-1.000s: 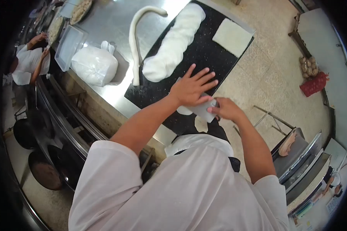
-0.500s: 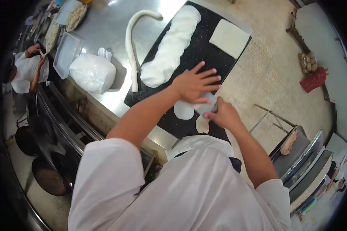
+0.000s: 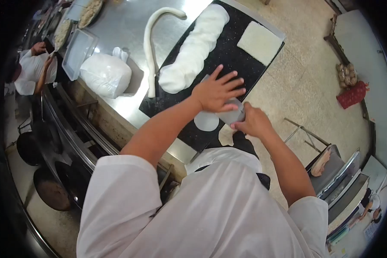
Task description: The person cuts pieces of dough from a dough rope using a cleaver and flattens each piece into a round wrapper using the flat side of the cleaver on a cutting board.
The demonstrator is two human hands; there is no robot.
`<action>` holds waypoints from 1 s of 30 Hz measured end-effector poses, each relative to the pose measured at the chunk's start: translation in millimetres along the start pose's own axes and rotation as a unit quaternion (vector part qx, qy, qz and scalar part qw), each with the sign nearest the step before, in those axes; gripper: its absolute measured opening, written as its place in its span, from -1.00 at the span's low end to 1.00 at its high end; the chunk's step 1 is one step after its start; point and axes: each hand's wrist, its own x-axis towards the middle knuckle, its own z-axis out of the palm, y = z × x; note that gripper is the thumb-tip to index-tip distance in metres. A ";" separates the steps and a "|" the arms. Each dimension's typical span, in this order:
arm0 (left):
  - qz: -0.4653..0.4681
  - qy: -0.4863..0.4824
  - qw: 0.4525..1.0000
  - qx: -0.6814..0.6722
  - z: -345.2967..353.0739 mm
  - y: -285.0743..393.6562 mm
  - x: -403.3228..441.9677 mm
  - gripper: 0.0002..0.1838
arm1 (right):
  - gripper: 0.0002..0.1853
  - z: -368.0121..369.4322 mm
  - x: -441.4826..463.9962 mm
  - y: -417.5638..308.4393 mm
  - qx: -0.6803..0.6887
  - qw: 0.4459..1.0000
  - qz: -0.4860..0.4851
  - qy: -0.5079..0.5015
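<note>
My left hand (image 3: 219, 92) lies palm down with its fingers spread, over a flat greyish blade-like tool (image 3: 233, 112) above the black board (image 3: 230, 58). My right hand (image 3: 254, 121) grips the tool's right end between thumb and fingers. What lies beneath the tool is hidden. Just below my left hand, a thin round white piece (image 3: 206, 121) sits flat on the board. A long row of overlapping white rounds (image 3: 193, 51) runs up the board, with a long white dough-like roll (image 3: 148, 47) to its left.
A folded white cloth (image 3: 259, 43) lies at the board's right corner. A full white plastic bag (image 3: 106, 74) and a clear tray (image 3: 78, 51) stand on the metal table (image 3: 122, 23). Another person (image 3: 36, 69) works at far left. A metal frame (image 3: 307, 133) stands at right.
The tool and right hand have shifted slightly, and more of the round white piece shows than a second ago. My left hand stays spread over the tool. The view has moved slightly.
</note>
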 end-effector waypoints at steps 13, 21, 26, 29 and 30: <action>-0.006 -0.008 1.000 -0.014 10.3 28.6 -17.5 -0.30 | -0.25 20.8 -24.8 9.4 0.040 0.998 0.035 -0.044; -0.042 -0.034 0.997 -0.055 11.6 31.5 -26.4 -0.26 | -0.22 51.6 -28.2 28.0 0.095 0.993 -0.061 -0.026; 0.017 -0.029 0.997 -0.071 22.9 56.8 -12.1 -0.30 | -0.15 81.3 -54.8 44.7 0.096 0.995 0.015 0.015; -0.006 -0.005 1.000 -0.020 15.7 29.2 10.2 -0.30 | -0.16 17.7 -16.3 30.9 0.048 0.998 0.033 0.017; -0.033 0.014 0.999 -0.007 7.4 13.9 15.7 -0.30 | -0.19 2.0 -0.2 26.6 0.025 1.000 0.008 0.015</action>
